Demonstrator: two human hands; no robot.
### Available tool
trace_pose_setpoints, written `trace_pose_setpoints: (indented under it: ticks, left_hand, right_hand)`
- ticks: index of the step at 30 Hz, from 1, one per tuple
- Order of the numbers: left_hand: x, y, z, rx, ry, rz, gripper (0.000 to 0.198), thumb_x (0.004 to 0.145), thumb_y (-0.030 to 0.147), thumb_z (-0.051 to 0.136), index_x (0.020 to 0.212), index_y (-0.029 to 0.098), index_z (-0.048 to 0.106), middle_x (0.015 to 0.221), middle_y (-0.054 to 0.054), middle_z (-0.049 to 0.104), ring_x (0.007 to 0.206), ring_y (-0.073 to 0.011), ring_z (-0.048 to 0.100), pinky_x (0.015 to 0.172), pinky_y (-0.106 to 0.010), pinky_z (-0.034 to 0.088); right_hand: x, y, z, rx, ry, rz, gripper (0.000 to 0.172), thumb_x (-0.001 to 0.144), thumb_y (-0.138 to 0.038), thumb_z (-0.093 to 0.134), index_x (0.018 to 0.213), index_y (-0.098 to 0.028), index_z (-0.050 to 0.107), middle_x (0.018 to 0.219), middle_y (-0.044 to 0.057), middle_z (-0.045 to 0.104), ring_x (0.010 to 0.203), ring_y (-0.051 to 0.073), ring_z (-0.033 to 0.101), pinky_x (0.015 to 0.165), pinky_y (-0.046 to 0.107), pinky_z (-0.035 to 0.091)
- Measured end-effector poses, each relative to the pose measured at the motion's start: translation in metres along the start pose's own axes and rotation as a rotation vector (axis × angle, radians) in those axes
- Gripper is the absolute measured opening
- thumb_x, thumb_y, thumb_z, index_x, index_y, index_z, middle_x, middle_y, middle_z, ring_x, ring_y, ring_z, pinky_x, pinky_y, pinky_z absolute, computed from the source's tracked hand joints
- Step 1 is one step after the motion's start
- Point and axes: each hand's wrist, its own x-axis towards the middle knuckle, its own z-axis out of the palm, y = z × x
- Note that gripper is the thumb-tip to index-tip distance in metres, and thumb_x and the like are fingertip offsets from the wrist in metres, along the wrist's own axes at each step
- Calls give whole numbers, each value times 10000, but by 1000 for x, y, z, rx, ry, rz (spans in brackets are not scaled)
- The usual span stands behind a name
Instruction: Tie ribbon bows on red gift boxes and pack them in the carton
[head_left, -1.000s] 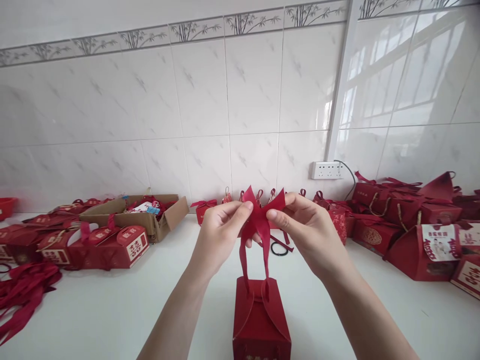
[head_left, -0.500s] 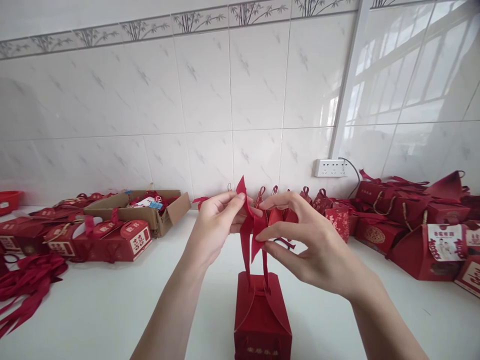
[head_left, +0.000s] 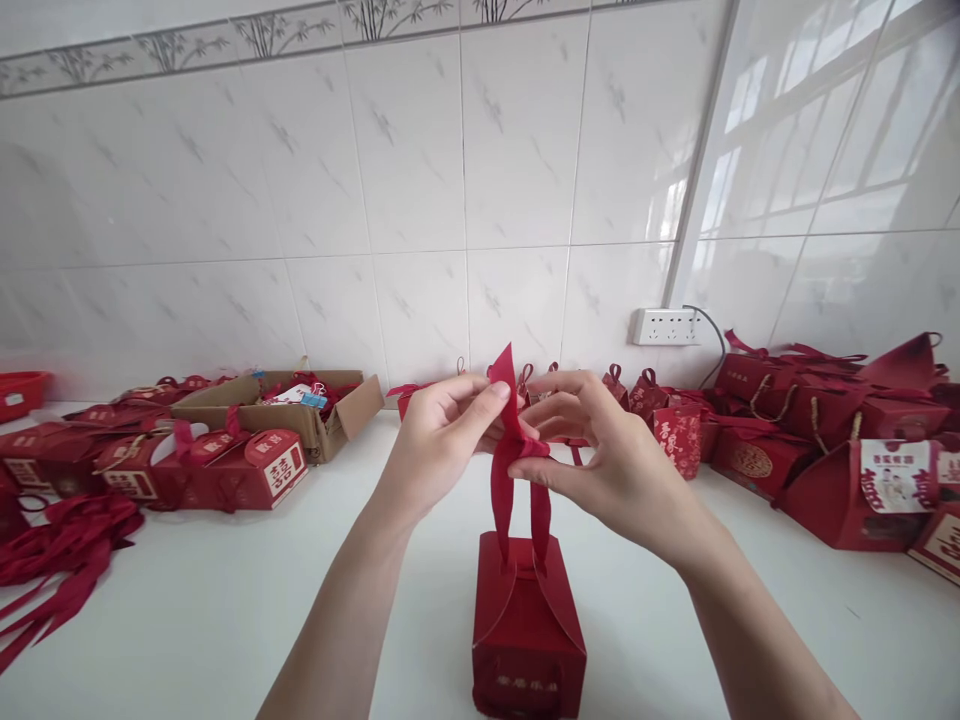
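Item: small red paper gift box (head_left: 527,625), upright on white surface (head_left: 225,600), front centre. Narrow red fabric ribbon (head_left: 501,495): two strands rise from the box top and cross above it. Left hand (head_left: 439,445): thumb and forefinger pinch the ribbon's upstanding end. Right hand (head_left: 607,465): fingertips pinch the crossing. Open brown cardboard carton (head_left: 352,412): behind, left.
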Motion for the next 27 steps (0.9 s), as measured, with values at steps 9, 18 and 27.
trace_pose_setpoints:
  ticks: [9,18,27]
  left_hand:
    - [-11,9,10,341,127,122,263,861,400,521,754,182,619,777,-38,695,715,-163,634,632,-251,514]
    - [-12,10,13,270,54,164,253,871,350,515,730,172,625,776,-29,696,748,-167,655,669,-257,516]
    - [-2,5,8,-95,88,-68,149,756,310,653,730,164,650,766,-12,707,866,-234,683,632,-265,557]
  right_hand:
    - [1,-1,-2,-198,-31,84,148,800,-267,619,706,-220,515,693,-28,609,602,123,536,487,219,391]
    - [-2,-2,0,-390,79,85,255,725,-131,570,623,-217,352,516,-62,429,432,76,346,394,204,259]
    - [0,-2,2,-214,132,90,216,759,-245,639,636,-212,464,630,-9,577,564,123,545,480,227,434]
